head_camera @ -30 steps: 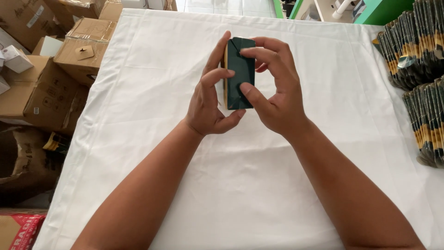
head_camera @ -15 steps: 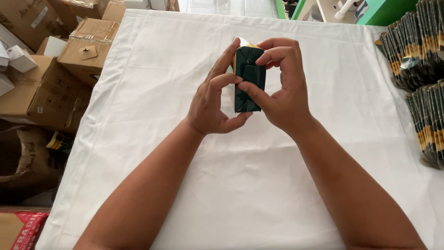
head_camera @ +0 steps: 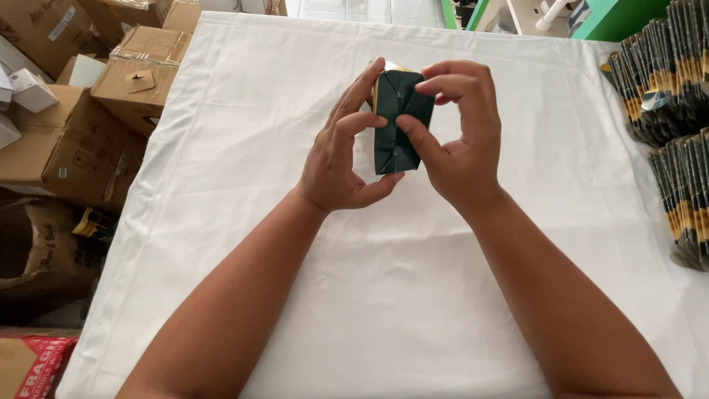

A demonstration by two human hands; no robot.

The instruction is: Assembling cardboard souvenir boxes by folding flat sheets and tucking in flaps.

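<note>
I hold a small dark green carton (head_camera: 395,129) with a pale gold inner edge above the white cloth-covered table (head_camera: 384,295). My left hand (head_camera: 343,159) grips its left side, the thumb under the lower end. My right hand (head_camera: 454,140) holds the right side, with the thumb and forefinger pressing on the folded flaps of the end that faces me. The carton is upright and slightly tilted.
Rows of flat dark green and gold cartons (head_camera: 668,81) stand stacked along the table's right edge, with more of these flat cartons (head_camera: 687,199) lower down. Brown cardboard boxes (head_camera: 70,144) crowd the floor to the left. A green shelf (head_camera: 620,15) stands beyond the far edge.
The carton has shifted a little to the right and turned, so its folded end now faces me. My right fingers have moved onto the flaps.
</note>
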